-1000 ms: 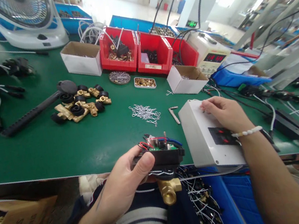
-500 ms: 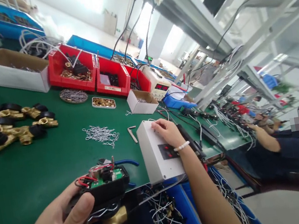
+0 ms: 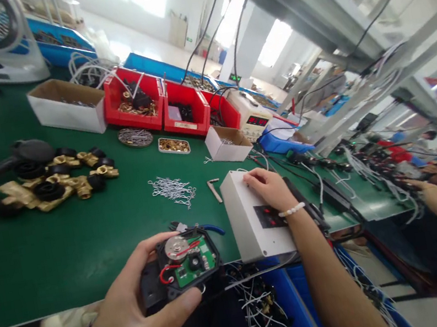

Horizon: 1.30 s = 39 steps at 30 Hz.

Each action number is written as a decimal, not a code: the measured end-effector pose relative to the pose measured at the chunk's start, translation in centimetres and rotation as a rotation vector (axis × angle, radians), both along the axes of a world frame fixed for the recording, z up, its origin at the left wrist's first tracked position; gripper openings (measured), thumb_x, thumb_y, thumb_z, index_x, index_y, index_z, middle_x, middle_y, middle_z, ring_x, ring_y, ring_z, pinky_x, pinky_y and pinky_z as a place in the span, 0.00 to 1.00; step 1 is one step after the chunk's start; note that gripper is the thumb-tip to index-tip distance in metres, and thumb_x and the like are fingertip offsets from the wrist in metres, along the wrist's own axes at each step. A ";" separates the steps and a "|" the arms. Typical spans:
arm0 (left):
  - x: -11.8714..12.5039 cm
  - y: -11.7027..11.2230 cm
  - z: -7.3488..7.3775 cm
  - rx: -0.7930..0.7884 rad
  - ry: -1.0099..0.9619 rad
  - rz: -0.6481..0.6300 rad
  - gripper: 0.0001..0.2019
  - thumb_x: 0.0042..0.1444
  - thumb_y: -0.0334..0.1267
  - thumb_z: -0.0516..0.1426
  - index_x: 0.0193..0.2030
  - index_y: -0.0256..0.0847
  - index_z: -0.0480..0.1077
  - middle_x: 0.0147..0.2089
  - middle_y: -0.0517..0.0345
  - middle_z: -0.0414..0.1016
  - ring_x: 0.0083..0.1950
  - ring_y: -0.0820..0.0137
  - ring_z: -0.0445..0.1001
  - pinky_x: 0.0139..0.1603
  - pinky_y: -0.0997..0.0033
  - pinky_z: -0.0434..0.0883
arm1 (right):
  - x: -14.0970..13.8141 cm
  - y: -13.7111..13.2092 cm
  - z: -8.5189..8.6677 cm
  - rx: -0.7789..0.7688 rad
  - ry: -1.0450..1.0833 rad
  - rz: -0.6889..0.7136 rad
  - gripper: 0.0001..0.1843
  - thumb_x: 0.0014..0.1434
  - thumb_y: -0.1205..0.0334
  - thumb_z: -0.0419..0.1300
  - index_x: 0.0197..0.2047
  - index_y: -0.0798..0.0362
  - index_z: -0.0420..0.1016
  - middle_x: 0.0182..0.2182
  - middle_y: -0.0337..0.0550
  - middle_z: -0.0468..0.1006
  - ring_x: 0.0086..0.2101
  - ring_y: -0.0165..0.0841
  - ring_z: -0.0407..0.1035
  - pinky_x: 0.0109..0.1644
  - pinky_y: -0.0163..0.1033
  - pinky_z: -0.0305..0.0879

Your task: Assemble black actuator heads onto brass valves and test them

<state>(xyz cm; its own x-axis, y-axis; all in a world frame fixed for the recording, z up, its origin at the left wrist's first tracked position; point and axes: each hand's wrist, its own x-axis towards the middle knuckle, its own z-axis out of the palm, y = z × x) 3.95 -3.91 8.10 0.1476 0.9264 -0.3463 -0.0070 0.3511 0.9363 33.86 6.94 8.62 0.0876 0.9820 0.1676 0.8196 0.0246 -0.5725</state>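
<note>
Tilting upward since before, the actuator [image 3: 185, 264] in the left hand [image 3: 131, 317] shows its board.

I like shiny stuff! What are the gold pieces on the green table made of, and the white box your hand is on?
Gold pieces: probably brass, from the yellow metallic shine; their black caps look like plastic or rubber. White box under the right hand: likely matte plastic, smooth with rounded edges.

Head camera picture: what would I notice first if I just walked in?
Probably the open black box with its green circuit board, held in the left hand at the table's near edge. Next, the right hand resting on a white box, and the red bins farther back.
</note>
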 end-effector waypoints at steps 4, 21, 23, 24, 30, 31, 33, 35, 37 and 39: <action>-0.4 0.1 0.3 0.017 -0.074 -0.051 0.28 0.44 0.44 0.68 0.53 0.49 0.67 0.44 0.62 0.80 0.42 0.68 0.78 0.45 0.76 0.74 | 0.0 0.3 0.1 0.003 0.010 -0.006 0.17 0.54 0.47 0.57 0.30 0.53 0.75 0.27 0.44 0.77 0.30 0.36 0.68 0.36 0.40 0.61; -0.9 -0.5 -0.2 0.037 -0.338 -0.138 0.28 0.46 0.34 0.68 0.55 0.49 0.67 0.50 0.60 0.78 0.46 0.68 0.77 0.47 0.76 0.73 | 0.0 0.4 0.3 0.019 -0.087 0.000 0.14 0.55 0.50 0.58 0.30 0.52 0.76 0.27 0.42 0.79 0.30 0.36 0.70 0.35 0.39 0.64; -0.9 -0.2 -0.5 0.025 -0.342 -0.108 0.30 0.46 0.36 0.69 0.56 0.49 0.67 0.50 0.60 0.78 0.47 0.68 0.77 0.47 0.77 0.72 | 0.1 0.4 0.3 0.019 -0.091 0.002 0.14 0.55 0.51 0.58 0.30 0.52 0.76 0.27 0.42 0.80 0.30 0.36 0.71 0.35 0.39 0.65; -0.8 0.0 -0.8 0.012 -0.354 -0.089 0.29 0.47 0.39 0.70 0.56 0.48 0.67 0.50 0.59 0.78 0.48 0.67 0.77 0.48 0.77 0.72 | 0.1 0.4 0.3 0.020 -0.092 0.002 0.14 0.55 0.50 0.58 0.31 0.52 0.77 0.28 0.42 0.80 0.30 0.36 0.71 0.36 0.39 0.65; -0.1 1.2 -2.3 -0.123 -0.665 -0.057 0.23 0.59 0.52 0.61 0.55 0.39 0.71 0.52 0.47 0.78 0.49 0.60 0.78 0.46 0.67 0.76 | 0.1 0.4 0.2 0.013 -0.094 -0.007 0.14 0.54 0.50 0.58 0.31 0.52 0.76 0.28 0.43 0.80 0.31 0.37 0.71 0.36 0.40 0.66; -0.1 1.2 -2.4 -0.134 -0.694 -0.050 0.23 0.59 0.51 0.61 0.55 0.39 0.72 0.51 0.47 0.78 0.47 0.61 0.78 0.45 0.67 0.76 | 0.1 0.4 0.2 0.009 -0.094 -0.010 0.14 0.54 0.50 0.58 0.31 0.52 0.76 0.28 0.43 0.80 0.30 0.37 0.71 0.36 0.40 0.66; -0.1 1.2 -2.4 -0.145 -0.730 -0.038 0.21 0.59 0.49 0.62 0.54 0.39 0.74 0.49 0.49 0.79 0.44 0.64 0.79 0.43 0.69 0.77 | 0.0 0.4 0.2 0.004 -0.094 -0.018 0.14 0.53 0.50 0.58 0.31 0.52 0.76 0.28 0.43 0.79 0.30 0.37 0.71 0.35 0.40 0.65; -0.1 1.1 -2.3 -0.160 -0.751 -0.031 0.20 0.58 0.49 0.62 0.53 0.40 0.75 0.49 0.50 0.80 0.43 0.66 0.79 0.43 0.71 0.77 | -0.1 0.4 0.3 -0.003 -0.094 -0.025 0.15 0.53 0.49 0.58 0.31 0.52 0.76 0.28 0.44 0.79 0.31 0.37 0.70 0.36 0.40 0.65; -0.2 1.0 -2.1 -0.180 -0.768 -0.028 0.18 0.59 0.48 0.62 0.52 0.40 0.76 0.49 0.51 0.80 0.44 0.67 0.79 0.43 0.71 0.78 | -0.2 0.4 0.3 -0.010 -0.095 -0.030 0.15 0.52 0.49 0.58 0.31 0.52 0.76 0.28 0.44 0.79 0.31 0.38 0.70 0.36 0.40 0.65; -0.2 1.1 -2.0 -0.190 -0.786 -0.026 0.17 0.60 0.48 0.61 0.52 0.41 0.76 0.49 0.52 0.80 0.45 0.68 0.79 0.45 0.71 0.77 | -0.3 0.3 0.3 -0.017 -0.098 -0.035 0.15 0.52 0.48 0.58 0.31 0.52 0.75 0.28 0.44 0.78 0.31 0.38 0.70 0.35 0.41 0.64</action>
<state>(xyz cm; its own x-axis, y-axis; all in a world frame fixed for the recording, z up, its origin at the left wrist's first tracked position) 3.72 -2.81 6.07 0.4344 0.8551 -0.2831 -0.6281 0.5128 0.5852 33.57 7.29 8.97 0.1058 0.9813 0.1608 0.8717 -0.0137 -0.4899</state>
